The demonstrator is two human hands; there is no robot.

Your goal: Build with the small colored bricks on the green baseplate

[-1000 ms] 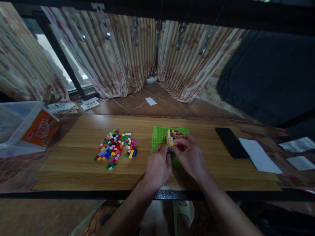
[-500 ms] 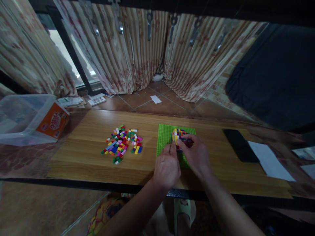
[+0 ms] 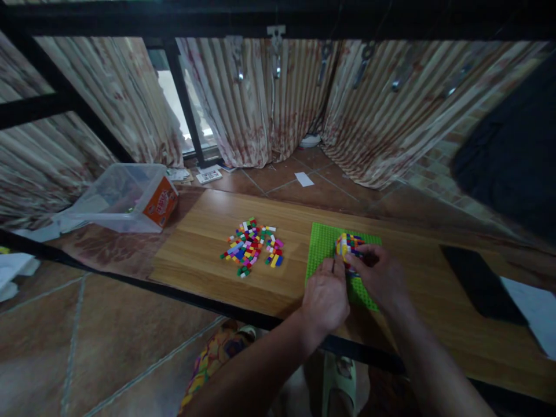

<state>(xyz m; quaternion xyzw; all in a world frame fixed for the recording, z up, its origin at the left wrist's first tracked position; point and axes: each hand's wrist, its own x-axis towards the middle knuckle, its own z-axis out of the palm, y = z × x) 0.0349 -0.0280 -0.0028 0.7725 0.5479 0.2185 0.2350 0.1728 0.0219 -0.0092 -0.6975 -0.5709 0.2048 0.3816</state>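
Note:
A small structure of multicoloured toy bricks [image 3: 344, 242] stands on a green studded baseplate [image 3: 320, 238]. My left hand [image 3: 326, 294] is closed at its near left side, fingertips against the bricks. From the right, my right hand [image 3: 382, 271] curls its thumb and fingers onto the same structure. Both hands cover much of its near and right sides, so any single brick between the fingers is hidden. Left of the baseplate, a loose heap of small coloured bricks [image 3: 249, 246] is spread on the wooden tabletop [image 3: 208, 231].
A clear plastic box [image 3: 130, 200] with an orange label sits beyond the board's left end. At the right lie a black flat object [image 3: 482, 281] and white paper [image 3: 532, 310]. A dark table edge [image 3: 260, 318] runs along the front. Curtains [image 3: 252, 110] hang behind.
The view has turned left, so everything appears shifted right and more of the plastic box and floor shows. Both hands stay on the brick structure with little visible change in grip.

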